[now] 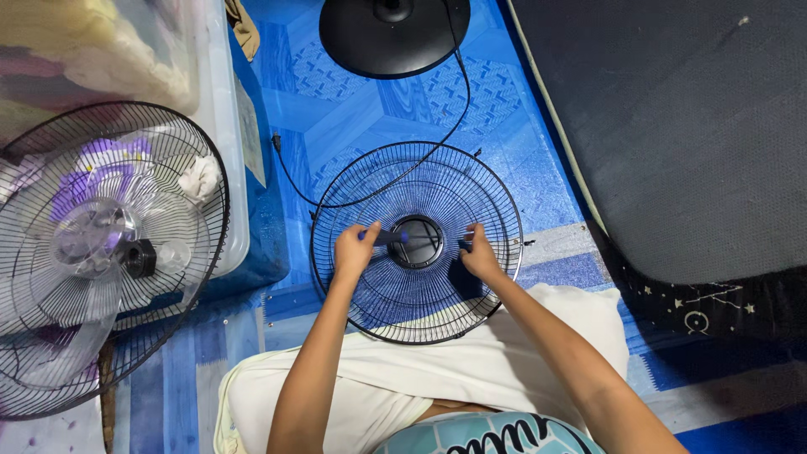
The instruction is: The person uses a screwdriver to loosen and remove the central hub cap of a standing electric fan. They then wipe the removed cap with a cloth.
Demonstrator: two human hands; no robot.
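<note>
Two bare forearms reach out over a lap draped in white cloth (pixel 437 370); just past the knees a round black wire fan guard (pixel 417 242) lies flat on the blue patterned floor mat (pixel 353 109), close enough for both hands to work on it; the left hand (pixel 354 250) has its fingers wrapped around a blue-handled screwdriver (pixel 388 238) aimed at the guard's centre ring; the right hand (pixel 480 255) pinches the wires, seemingly steadying them; left stands an assembled fan head with clear blades (pixel 92 252); farther off, a black round fan base (pixel 393 34) trails its cord (pixel 454 118) across the guard.
</note>
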